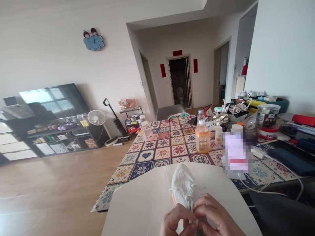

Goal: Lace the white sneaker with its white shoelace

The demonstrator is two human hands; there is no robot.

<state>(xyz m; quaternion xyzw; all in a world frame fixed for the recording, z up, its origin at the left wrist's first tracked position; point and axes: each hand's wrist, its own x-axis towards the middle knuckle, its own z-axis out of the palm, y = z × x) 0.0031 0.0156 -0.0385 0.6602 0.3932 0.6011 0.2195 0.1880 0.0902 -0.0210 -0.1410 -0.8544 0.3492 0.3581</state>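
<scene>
A small white shoe (182, 180) lies on a white board (137, 200) with its toe pointing away from me. A bit of orange shows on its left side. White laces (189, 194) run down its middle toward my fingers. My left hand (176, 219) is closed in a pinch at the near end of the shoe, on what looks like a lace. Touching it from the right, my right hand (213, 213) also has its fingers pinched together at the laces. Both hands cover the heel part of the shoe.
Beyond the board is a table with a patterned cloth (162, 143). On it stand an orange drink bottle (202, 137), a pinkish bottle (146, 128) and a blurred phone (236, 152) on a stand. A white cable (270, 193), a dark pouch (292, 157) and jars (267, 121) crowd the right.
</scene>
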